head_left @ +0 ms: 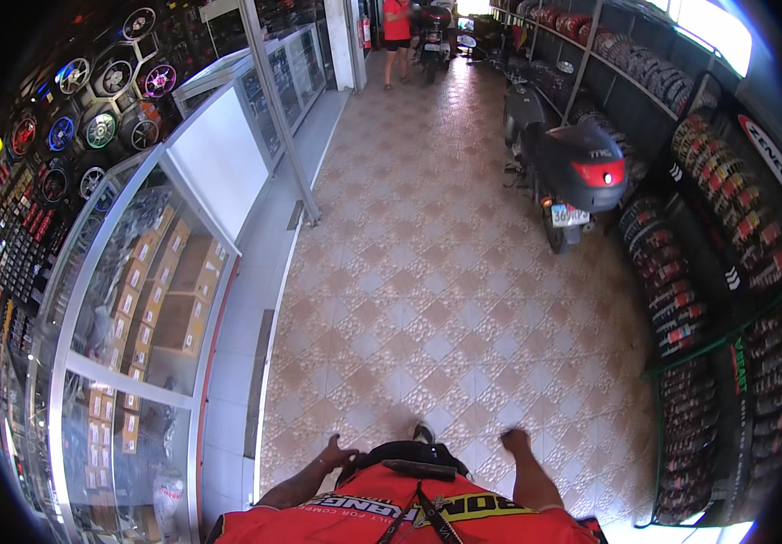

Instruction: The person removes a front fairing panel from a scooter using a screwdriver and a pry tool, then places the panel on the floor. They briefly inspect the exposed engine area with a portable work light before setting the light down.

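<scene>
My left hand (338,451) hangs low beside my waist, its fingers apart and nothing seen in them. On the other side my right hand (516,441) is held out from my body above the tiled floor (445,299). Its fingers are curled into a fist, and no object sticks out of it. Neither hand touches any of the goods around. Nearest on the left stands a glass display case (128,381) with small brown boxes inside. A red shirt (391,503) with a dark lanyard (420,512) covers my front, and one shoe (423,432) shows below.
A dark scooter (536,145) with a rear top box (583,168) is parked ahead on the right. Tyre racks (681,358) line the right side. Wheel rims (101,130) hang at left behind a metal post (277,109). Far ahead, a person in red (397,36) stands near another motorcycle (434,45).
</scene>
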Available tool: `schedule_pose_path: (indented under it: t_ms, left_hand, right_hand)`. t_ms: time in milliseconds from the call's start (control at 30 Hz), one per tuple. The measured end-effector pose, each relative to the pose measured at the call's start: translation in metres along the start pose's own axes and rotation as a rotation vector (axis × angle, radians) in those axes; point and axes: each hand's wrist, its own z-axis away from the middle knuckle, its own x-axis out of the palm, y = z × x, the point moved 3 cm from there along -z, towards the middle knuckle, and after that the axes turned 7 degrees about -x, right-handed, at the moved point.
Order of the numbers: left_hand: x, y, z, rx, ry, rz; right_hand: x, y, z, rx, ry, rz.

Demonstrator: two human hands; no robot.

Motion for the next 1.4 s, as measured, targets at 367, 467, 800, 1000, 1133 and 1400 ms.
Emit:
schedule_pose_path:
  t_ms: [367,467,800,1000,1133,1400]
  left_hand:
    - [-0.054,0.408,-0.184,0.291,-0.012,-0.166]
    - [-0.097,0.508,-0.222,0.22,-0.034,-0.042]
    - [-0.172,0.771,-0.362,0.001,-0.084,0.137]
    - [-0.215,0.967,-0.451,0.056,-0.058,0.045]
    - [-0.249,1.144,-0.527,0.126,0.077,0.002]
    - [-0.299,1.385,-0.72,0.358,0.061,-0.303]
  right_hand:
    - [-0.461,-0.231,-0.395,-0.353,0.462,-0.364]
    - [-0.393,-0.182,-0.45,-0.243,0.244,0.014]
    - [-0.309,-0.061,-0.532,0.004,-0.734,0.098]
    - [-0.477,-0.128,-0.908,-0.091,-0.45,0.193]
    - [-0.753,-0.283,-1.176,-0.202,0.154,0.019]
    - [-1.113,-0.542,-1.352,-0.71,0.481,-0.669]
